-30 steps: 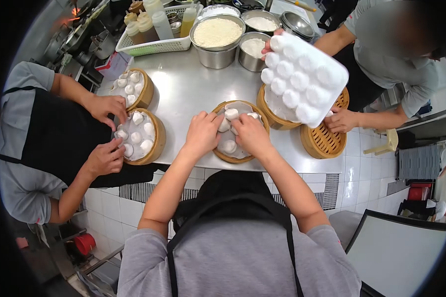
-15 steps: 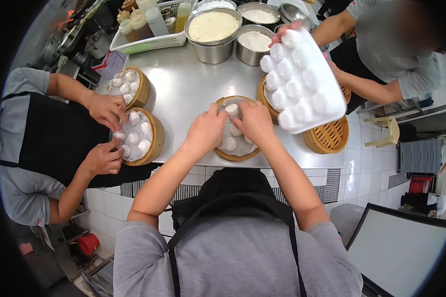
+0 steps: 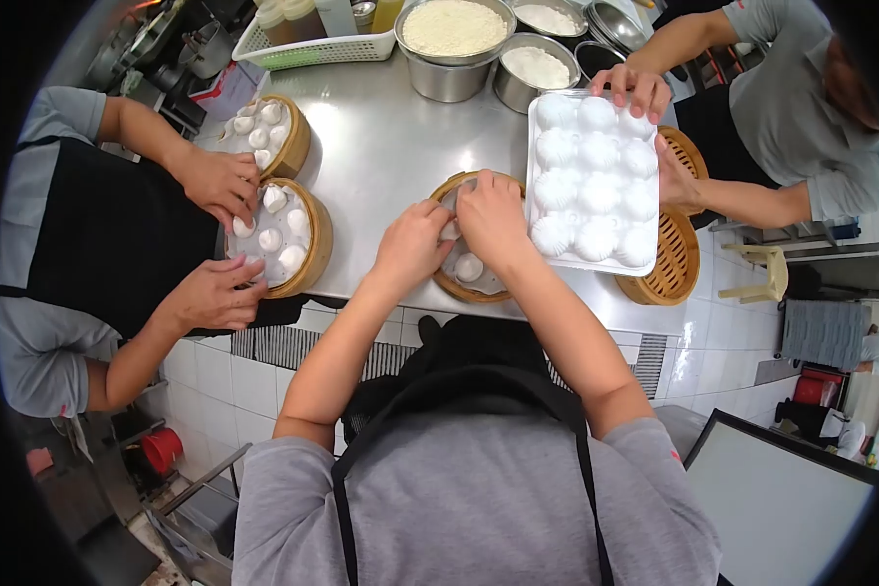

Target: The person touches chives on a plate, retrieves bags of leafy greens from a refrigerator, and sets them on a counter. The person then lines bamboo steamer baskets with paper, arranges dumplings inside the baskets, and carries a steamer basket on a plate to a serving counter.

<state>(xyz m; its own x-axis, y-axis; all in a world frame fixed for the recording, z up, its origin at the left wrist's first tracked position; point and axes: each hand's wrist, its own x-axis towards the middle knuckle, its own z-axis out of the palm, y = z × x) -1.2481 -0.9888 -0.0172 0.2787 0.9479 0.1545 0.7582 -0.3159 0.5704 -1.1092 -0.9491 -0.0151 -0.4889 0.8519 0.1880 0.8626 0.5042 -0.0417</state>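
In front of me a round bamboo steamer basket (image 3: 474, 296) lined with white paper sits at the table's near edge. A white bun (image 3: 469, 267) lies in it. My left hand (image 3: 415, 240) reaches into the left side, its fingers closed at another small white bun (image 3: 449, 230), partly hidden. My right hand (image 3: 493, 220) bends over the basket from the right, fingers curled down; what they hold is hidden. Just right of it, a co-worker's hands hold a white plastic tray (image 3: 532, 256) with rows of round white buns, partly over my basket's neighbour.
At left, another person's hands work over a steamer basket (image 3: 319, 239) of buns; one more basket (image 3: 298, 146) stands behind it. Flour bowls (image 3: 457, 61) and a white bottle crate (image 3: 313, 53) line the back. A slatted steamer basket (image 3: 676, 259) stands at right.
The co-worker's tray has come down from a steep tilt to nearly flat beside my right hand. My right hand has shifted over the basket. The left person's hands have moved slightly apart.
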